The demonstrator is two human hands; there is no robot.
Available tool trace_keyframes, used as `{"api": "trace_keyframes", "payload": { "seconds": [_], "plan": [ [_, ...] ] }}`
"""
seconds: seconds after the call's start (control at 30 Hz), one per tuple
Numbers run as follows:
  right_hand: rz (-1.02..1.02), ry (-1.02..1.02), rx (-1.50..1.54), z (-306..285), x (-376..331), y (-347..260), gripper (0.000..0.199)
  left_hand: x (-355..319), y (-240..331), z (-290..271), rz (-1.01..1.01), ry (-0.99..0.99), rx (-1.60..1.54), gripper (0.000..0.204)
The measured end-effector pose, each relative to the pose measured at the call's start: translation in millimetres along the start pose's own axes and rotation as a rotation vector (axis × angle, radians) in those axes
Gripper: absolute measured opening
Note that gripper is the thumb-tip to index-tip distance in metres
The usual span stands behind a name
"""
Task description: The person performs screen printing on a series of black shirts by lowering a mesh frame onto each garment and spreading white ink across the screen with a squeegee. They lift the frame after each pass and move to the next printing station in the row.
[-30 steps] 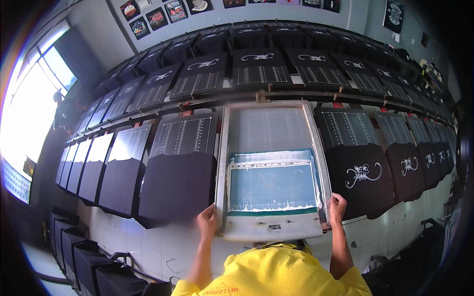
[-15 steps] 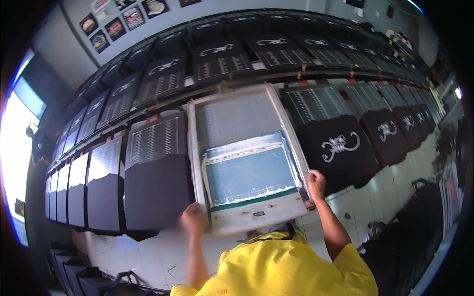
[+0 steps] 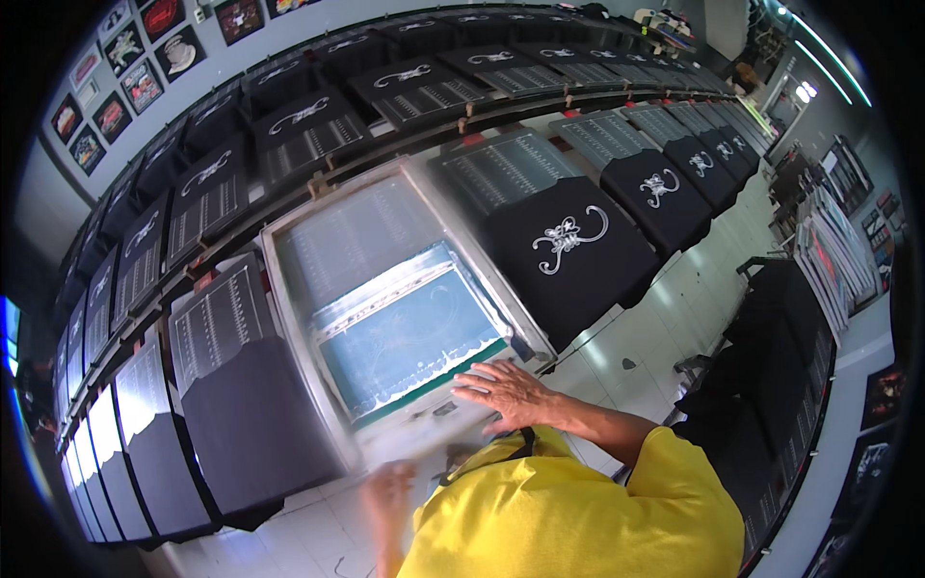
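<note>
- Screen-printing frame point(image 3: 385, 308): pale-framed, rectangular, lying tilted over the long printing desk point(image 3: 289, 217), between a plain black shirt on its left and a printed black shirt on its right.
- Teal mesh panel point(image 3: 409, 337) in the frame's near half, with a white ink line along its lower edge and a faint curly design showing through.
- Right hand point(image 3: 506, 393): laid flat on the frame's near rail at its right corner, fingers point(image 3: 477, 378) spread and pointing left toward the mesh; grip released, palm pressing rather than clasping.
- Left hand point(image 3: 385, 491): blurred by motion, just below the frame's near left corner; cannot tell whether this grip is clenched or released, nor whether it touches the frame.
- Frame thus ahead of and between both hands, its near edge under the right palm.
- Plain black T-shirt point(image 3: 255, 424) on a board just left of the frame, hanging over the desk edge.
- Black T-shirt with a white scorpion print point(image 3: 573, 241) just right of the frame.
- More black shirts in 2 curved rows running away to both sides.
- Yellow shirt point(image 3: 578, 511) of the person at the lower edge.
- White tiled floor point(image 3: 665, 328) on the right.
</note>
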State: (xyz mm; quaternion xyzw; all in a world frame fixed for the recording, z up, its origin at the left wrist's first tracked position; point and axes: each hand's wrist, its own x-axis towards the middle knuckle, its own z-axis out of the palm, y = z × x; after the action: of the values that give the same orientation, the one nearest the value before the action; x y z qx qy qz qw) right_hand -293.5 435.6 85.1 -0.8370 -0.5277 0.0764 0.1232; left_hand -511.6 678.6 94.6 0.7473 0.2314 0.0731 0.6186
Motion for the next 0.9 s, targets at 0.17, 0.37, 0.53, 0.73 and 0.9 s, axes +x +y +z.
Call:
{"api": "trace_keyframes", "payload": {
  "seconds": [0.17, 0.37, 0.53, 0.73, 0.9],
  "plan": [
    [-0.064, -0.179, -0.115, 8, 13, 6, 0.076, 25, -7, 36, -0.254, -0.511, -0.025, 0.042],
    [0.057, 0.123, -0.070, 3, 42, -14, 0.034, 37, -68, 70, -0.445, -0.511, -0.446, 0.055],
    [-0.004, 0.141, -0.097, 3, 52, -20, 0.031, 38, -69, 86, -0.522, -0.358, -0.485, 0.053],
    [-0.082, 0.221, 0.007, -15, 59, -5, 0.034, 33, -74, 100, -0.585, -0.224, -0.648, 0.047],
    [-0.079, 0.252, 0.054, -36, 105, 33, 0.034, 28, -50, 107, -0.520, -0.267, -0.549, 0.053]
  ]
}}
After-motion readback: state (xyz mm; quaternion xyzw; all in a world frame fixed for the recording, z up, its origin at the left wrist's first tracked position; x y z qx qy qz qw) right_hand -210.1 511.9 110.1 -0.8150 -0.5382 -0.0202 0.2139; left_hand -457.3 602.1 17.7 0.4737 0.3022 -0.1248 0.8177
